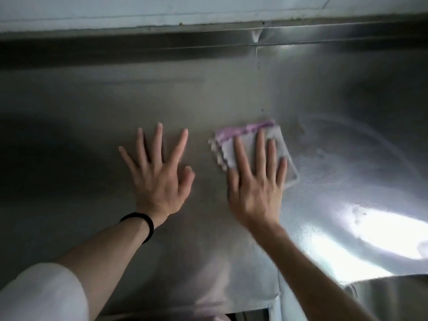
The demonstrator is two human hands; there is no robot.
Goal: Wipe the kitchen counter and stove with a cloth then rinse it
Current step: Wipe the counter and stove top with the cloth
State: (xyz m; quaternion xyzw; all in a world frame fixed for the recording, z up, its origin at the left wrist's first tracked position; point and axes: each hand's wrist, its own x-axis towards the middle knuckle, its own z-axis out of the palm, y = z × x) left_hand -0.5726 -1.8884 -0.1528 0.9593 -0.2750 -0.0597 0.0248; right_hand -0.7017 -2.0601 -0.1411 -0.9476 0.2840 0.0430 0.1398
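A folded white cloth with a purple edge (245, 133) lies flat on the stainless steel counter (92, 126). My right hand (254, 181) presses on the cloth with straight, spread fingers, covering its near half. My left hand (159, 172) rests flat on the bare steel just left of the cloth, fingers spread, holding nothing; a black band sits on that wrist. The cloth and right hand are motion-blurred.
A raised steel lip (208, 42) runs along the back of the counter under a pale wall. A wet, shiny streaked patch (370, 218) spreads to the right. A curved steel rim (389, 283) shows at the lower right corner.
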